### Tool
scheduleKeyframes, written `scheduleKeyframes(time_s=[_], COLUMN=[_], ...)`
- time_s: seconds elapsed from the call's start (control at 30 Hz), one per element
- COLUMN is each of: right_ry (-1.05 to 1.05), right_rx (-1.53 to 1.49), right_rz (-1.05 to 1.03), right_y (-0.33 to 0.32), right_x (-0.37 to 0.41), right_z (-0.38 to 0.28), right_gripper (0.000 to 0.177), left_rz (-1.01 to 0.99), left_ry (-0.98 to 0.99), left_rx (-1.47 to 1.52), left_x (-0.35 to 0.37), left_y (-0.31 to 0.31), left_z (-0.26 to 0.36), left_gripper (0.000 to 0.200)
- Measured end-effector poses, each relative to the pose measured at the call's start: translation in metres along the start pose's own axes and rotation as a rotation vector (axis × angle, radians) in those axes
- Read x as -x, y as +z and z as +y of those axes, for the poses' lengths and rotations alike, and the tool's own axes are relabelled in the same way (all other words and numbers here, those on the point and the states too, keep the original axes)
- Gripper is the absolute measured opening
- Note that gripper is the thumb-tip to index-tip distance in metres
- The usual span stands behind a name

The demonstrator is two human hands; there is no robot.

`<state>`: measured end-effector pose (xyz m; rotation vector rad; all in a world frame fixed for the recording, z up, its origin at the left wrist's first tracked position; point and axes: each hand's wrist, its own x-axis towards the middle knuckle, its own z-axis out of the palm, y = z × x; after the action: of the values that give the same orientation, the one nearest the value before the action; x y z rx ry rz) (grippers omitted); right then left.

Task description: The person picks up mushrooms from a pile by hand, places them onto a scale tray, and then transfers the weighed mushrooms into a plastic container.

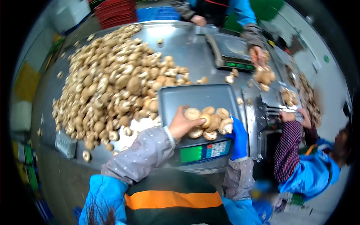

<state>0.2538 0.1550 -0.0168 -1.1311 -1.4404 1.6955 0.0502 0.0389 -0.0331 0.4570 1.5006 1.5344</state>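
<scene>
A cluster of brown-capped mushrooms (213, 122) sits between my two hands, over the grey pan (195, 93) of a digital scale. My left hand (183, 123), bare, grips the cluster from the left, thumb laid across a cap and fingers partly hidden behind. On the other side, my right hand (239, 138) in a blue glove curls against the rightmost mushrooms, its fingertips at a pale upturned one. The scale's green display (191, 154) and keypad (217, 149) face me below the pan.
A large mushroom heap (108, 82) covers the table's left side. Across the table, a person's hand (257, 56) is over mushrooms beside a second scale (230, 48). At right, another person's hands (296, 116) are at a metal device near bagged mushrooms (288, 96). Red crates (114, 13) stand behind.
</scene>
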Motion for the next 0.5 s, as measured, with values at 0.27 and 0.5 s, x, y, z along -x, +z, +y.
scheduleKeyframes(time_s=[0.27, 0.5], right_ry=[-0.023, -0.033], right_rx=[-0.031, 0.096], right_rz=[-0.231, -0.243], right_y=[0.06, 0.089], right_x=[0.043, 0.032], right_z=[-0.004, -0.001], right_gripper=[0.027, 0.038], left_rz=[0.133, 0.265], left_ry=[0.163, 0.135], left_rx=[-0.051, -0.134], left_x=[0.063, 0.061], left_y=[-0.066, -0.09], left_z=[0.009, 0.002], left_gripper=[0.103, 0.103])
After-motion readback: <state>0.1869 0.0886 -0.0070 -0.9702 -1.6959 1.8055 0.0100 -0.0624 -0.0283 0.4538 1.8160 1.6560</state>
